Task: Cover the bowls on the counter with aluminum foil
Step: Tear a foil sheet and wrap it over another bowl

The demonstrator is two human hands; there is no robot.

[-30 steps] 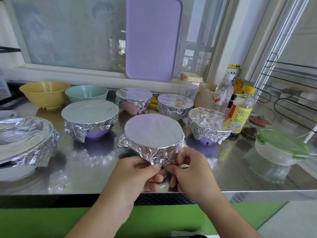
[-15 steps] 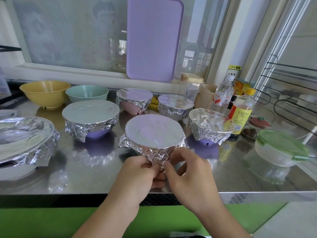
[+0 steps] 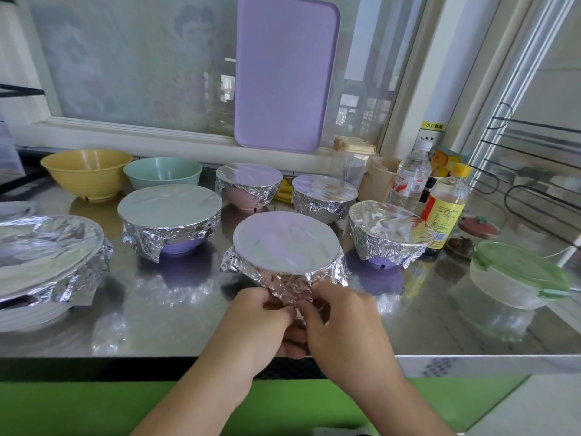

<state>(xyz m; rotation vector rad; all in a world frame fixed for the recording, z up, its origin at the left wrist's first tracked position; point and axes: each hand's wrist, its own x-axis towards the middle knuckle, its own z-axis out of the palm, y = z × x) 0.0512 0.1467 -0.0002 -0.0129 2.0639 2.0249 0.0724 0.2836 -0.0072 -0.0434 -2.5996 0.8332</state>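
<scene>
Both hands, left hand and right hand, pinch the crumpled foil at the bowl's six o'clock. It is thin and probably tears easily, so squeeze the loose skirt gently, not the taut top.

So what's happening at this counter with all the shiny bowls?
A person is covering bowls with aluminum foil. Both hands, the left hand and the right hand, pinch the crumpled foil edge of the nearest bowl, tucking it under at the front. Five other foil-covered bowls stand around it on the steel counter. A yellow bowl and a green bowl at the back are not yet covered.
</scene>
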